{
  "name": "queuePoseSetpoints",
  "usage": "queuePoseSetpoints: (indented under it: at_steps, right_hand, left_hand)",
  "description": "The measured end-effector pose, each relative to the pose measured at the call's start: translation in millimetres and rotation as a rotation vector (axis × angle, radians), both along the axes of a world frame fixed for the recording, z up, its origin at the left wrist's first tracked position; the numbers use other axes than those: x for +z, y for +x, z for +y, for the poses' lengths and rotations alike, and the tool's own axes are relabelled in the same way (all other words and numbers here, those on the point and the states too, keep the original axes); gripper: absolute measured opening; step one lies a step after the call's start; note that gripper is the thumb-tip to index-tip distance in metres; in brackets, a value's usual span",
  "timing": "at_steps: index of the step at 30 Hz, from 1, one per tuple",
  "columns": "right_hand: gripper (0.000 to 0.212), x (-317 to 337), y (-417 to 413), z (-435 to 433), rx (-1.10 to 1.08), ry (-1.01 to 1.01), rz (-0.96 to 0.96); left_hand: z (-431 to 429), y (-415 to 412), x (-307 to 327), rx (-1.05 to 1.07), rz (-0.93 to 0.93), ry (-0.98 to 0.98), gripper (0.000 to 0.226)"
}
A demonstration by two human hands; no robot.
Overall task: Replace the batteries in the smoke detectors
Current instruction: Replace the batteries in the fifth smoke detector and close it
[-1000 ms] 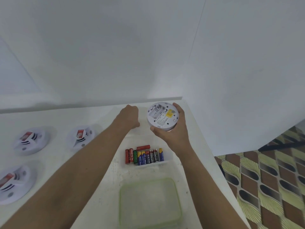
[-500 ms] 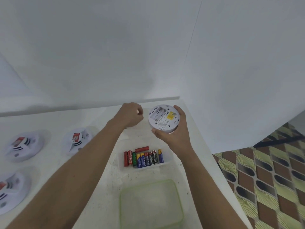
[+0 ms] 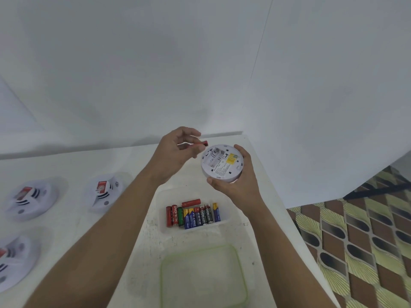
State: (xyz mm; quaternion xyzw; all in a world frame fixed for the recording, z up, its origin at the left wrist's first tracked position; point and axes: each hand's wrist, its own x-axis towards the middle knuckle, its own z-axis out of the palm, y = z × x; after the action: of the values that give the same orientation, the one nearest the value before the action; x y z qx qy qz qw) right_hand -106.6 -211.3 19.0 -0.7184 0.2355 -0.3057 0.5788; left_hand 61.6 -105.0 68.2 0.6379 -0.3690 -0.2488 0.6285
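As the grip stands: the left grip (image 3: 175, 152) pinches a red battery (image 3: 200, 143) between thumb and fingertips; the right grip (image 3: 239, 181) is clamped round the rim of a smoke detector (image 3: 222, 163).
Task's thing: the detector is held in the air over the far corner of the table (image 3: 66, 161), back side up, its battery bay open; the battery's tip is just beside the bay.
Step in hand: probably carrying the battery to the bay, though whether this cell is fresh or spent cannot be told.
Next move: calls for laying the cell in line with the bay, poles matched, and pressing it against the contact while the right grip steadies the body.
Detectors: four, one held and three lying on the table at left (image 3: 33, 198).
Batteries: one pinched, and some ten in a clear tub (image 3: 162, 196), one of them across the row (image 3: 195, 215); the row is too tight for a sure count.
Lids: one, green-rimmed (image 3: 203, 278), nearer than the tub.
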Motion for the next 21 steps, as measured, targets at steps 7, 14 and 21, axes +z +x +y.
queuePoseSetpoints:
  at_steps: [7,14,21]
  right_hand:
    - [0.097,-5,-1,-5,0.079,-0.023,0.056]
    - [0.096,2,-8,-6,0.156,-0.015,0.073]
    - [0.093,8,-10,-3,0.181,-0.058,0.046]
  left_hand:
    - [4,-2,8,-0.160,-0.209,0.190,0.027]
    - [5,5,9,-0.180,-0.165,0.194,0.018]
    - [6,-5,-3,-0.137,-0.154,0.128,0.012]
